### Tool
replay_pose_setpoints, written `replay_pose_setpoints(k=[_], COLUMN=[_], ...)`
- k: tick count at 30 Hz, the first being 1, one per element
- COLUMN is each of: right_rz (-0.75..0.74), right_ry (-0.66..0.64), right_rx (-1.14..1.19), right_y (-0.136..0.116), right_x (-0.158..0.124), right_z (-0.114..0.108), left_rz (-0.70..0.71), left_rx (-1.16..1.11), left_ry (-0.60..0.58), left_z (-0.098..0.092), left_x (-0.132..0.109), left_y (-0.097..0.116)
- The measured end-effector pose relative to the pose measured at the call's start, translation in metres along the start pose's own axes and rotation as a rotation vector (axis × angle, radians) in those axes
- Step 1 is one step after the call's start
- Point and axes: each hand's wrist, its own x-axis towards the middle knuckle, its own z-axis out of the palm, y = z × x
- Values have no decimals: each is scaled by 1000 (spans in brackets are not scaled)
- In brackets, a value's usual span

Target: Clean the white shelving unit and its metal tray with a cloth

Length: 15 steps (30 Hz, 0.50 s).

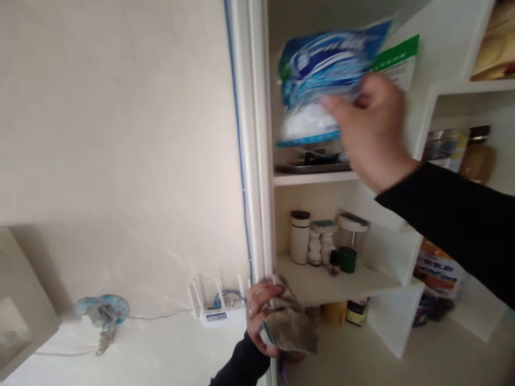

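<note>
In my right hand (372, 120) is a blue and clear plastic bag (322, 69) with white contents, pinched at its right side. It hangs in front of the upper shelf, over a dark tray (314, 168); a green-topped white packet (396, 61) stands behind it. Lower down, my left hand (257, 311) is wrapped round a crumpled greyish-brown cloth (292, 327), beside the white frame of the shelving. A ring shows on one left finger. The bag and right hand are slightly blurred.
On the middle shelf (382, 279) stand a white canister (300, 238), small white bottles, a dark little bottle and a lidded jar (352, 241). Below are a yellow container (333, 312) and a dark jar (357, 312). A white router (223, 316) with antennas sits left of the frame.
</note>
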Motion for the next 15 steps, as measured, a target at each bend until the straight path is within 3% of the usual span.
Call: replay_pose_setpoints(k=[3, 6, 10, 15], right_rz=[18, 59, 76, -61], right_ry=[1, -82, -175, -351], right_rx=[-57, -107, -94, 51], right_y=[-21, -28, -19, -5], right_x=[16, 12, 5, 11], right_z=[42, 63, 72, 64], left_rz=[8, 18, -10, -40], left_rx=[-9, -51, -57, -13], left_ry=[16, 13, 12, 27], left_z=[1, 2, 3, 4], left_x=[1, 0, -5, -12], left_y=[-1, -2, -4, -4])
